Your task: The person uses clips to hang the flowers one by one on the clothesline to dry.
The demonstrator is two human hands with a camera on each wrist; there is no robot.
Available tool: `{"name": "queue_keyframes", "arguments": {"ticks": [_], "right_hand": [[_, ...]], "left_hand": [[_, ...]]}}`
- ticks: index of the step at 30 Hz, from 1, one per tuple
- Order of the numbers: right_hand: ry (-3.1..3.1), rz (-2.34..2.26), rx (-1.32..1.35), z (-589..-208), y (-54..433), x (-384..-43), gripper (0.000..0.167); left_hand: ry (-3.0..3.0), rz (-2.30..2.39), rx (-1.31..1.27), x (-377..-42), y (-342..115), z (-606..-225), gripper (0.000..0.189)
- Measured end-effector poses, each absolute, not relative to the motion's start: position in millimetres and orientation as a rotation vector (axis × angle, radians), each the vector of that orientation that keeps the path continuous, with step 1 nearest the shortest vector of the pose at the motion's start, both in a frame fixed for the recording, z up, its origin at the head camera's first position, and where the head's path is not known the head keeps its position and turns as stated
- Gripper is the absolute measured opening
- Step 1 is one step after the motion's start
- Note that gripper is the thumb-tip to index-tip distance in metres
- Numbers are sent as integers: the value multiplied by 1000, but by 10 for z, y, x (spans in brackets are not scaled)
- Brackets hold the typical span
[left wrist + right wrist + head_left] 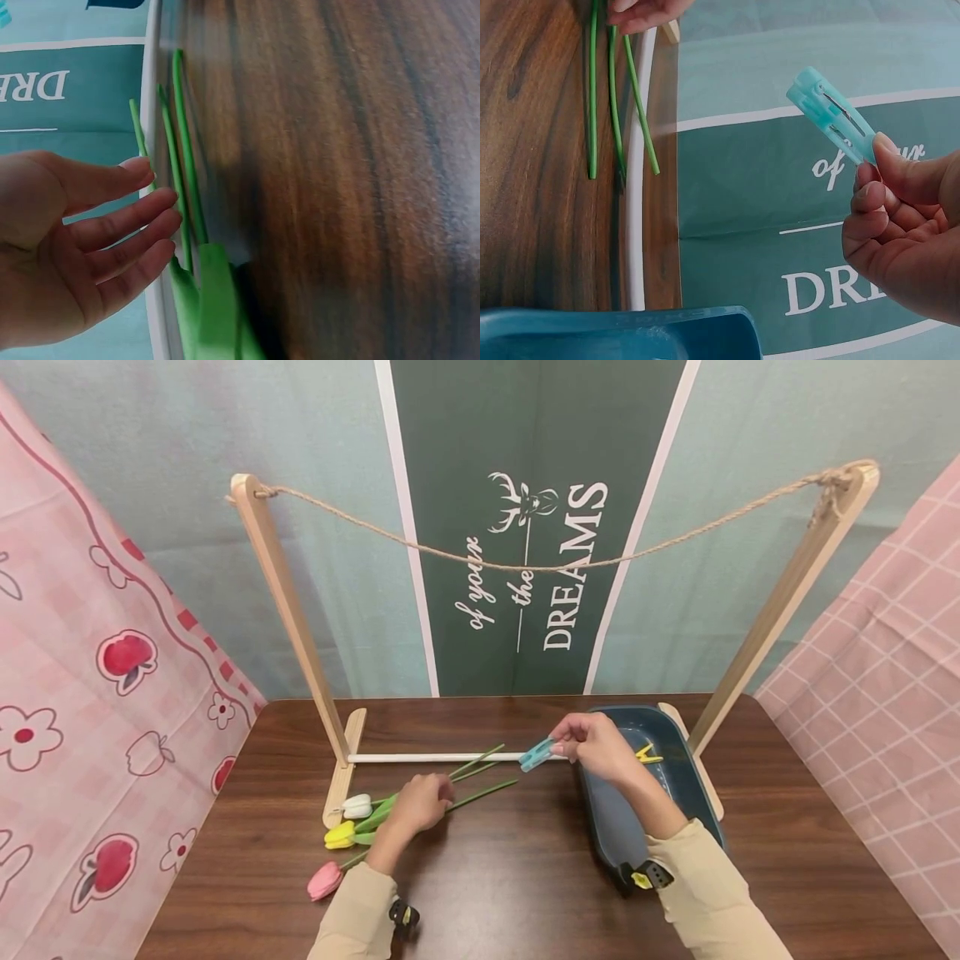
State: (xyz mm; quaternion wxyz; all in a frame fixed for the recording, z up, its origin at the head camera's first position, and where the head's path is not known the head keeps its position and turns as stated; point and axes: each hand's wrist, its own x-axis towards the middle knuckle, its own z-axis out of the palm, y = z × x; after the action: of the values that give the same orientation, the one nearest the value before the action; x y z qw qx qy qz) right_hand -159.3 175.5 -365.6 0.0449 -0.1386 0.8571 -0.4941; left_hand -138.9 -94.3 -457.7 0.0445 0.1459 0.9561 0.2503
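My right hand pinches a light blue clothespin by its handle end, between thumb and fingertips. In the right wrist view, the clothespin points up and to the left. Over the tulips my left hand hovers with relaxed fingers, a gap showing between thumb and index. One green stem passes by its thumb tip. Three artificial tulips lie side by side on the table: white tulip, yellow tulip and pink tulip. The left hand hides part of their stems.
A dark blue basin stands on the right with a yellow clothespin inside. Behind the hands, a wooden frame with left post and right post carries a sagging twine rope. A white rod joins its feet.
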Motion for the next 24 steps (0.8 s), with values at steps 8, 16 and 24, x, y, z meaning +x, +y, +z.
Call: {"name": "queue_keyframes", "arguments": {"ticks": [8, 16, 24], "right_hand": [[2620, -1497, -443, -3656, 1773, -1587, 7], [2631, -1493, -445, -3668, 1792, -1596, 6], [2625, -1494, -447, -3656, 1799, -1597, 4]], "left_hand": [[2916, 728, 394, -1374, -943, -4626, 7], [2910, 726, 349, -1373, -943, -4657, 11], [2921, 714, 338, -1393, -941, -4704, 16]]}}
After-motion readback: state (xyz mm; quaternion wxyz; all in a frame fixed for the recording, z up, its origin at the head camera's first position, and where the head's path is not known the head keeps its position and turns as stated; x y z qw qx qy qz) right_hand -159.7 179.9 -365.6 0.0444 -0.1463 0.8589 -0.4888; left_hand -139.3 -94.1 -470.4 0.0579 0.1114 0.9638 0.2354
